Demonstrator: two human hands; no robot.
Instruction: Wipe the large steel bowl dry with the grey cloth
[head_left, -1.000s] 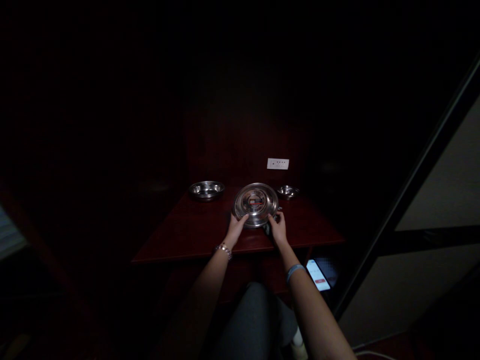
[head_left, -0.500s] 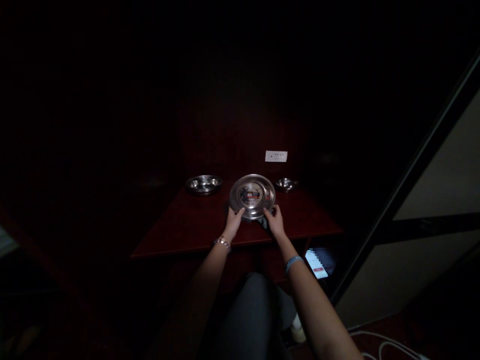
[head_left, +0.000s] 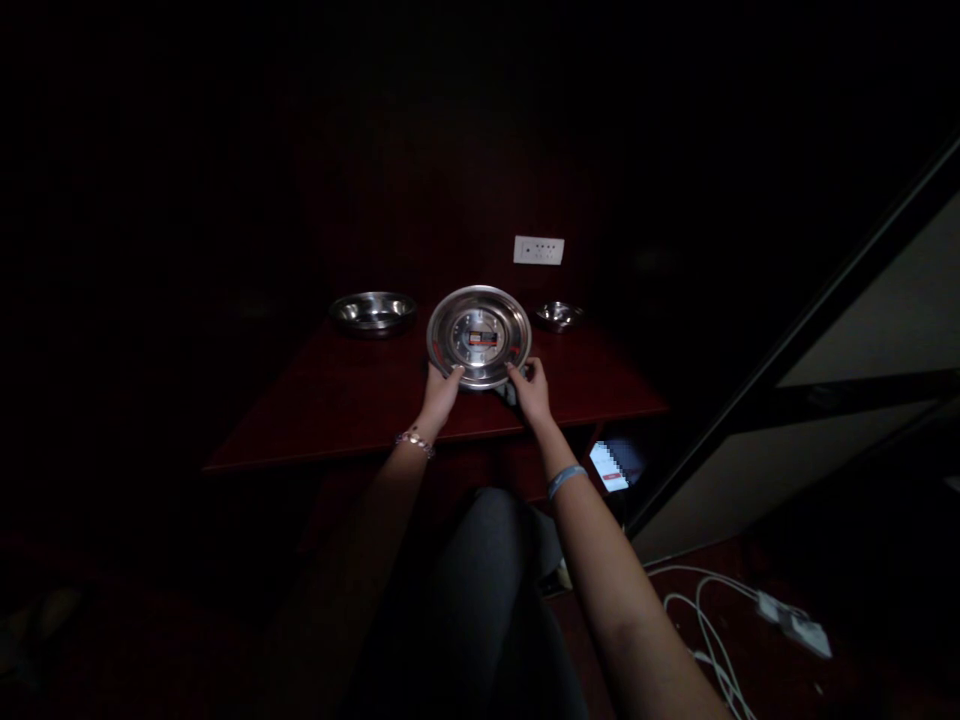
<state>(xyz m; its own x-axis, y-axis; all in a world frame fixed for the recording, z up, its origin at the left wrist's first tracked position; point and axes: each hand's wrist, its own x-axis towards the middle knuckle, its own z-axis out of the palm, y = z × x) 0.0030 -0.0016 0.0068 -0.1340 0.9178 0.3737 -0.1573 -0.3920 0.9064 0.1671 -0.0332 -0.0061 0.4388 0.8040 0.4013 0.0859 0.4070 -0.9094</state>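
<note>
Both my hands hold a round steel plate [head_left: 472,356] tilted up toward me above the table. My left hand [head_left: 439,394] grips its lower left rim, thumb on the inner face. At the lower right rim my right hand [head_left: 534,392] is closed the same way. A dark and orange label sticks to the plate's centre. Something small and greyish shows below the plate by my right fingers; I cannot make out what it is. Farther back on the left sits a wide steel bowl [head_left: 373,313], and a smaller steel bowl [head_left: 559,317] stands at the back right.
The dark red table [head_left: 300,415] has its front edge just before my knees. A white socket panel [head_left: 538,250] is on the back wall. Below the table's right side glows a screen [head_left: 609,468]. White cables run to a power strip [head_left: 793,622] on the floor at right.
The view has tipped downward, so the table and bowls appear higher and farther left. The plate now faces me more fully, still in both hands.
</note>
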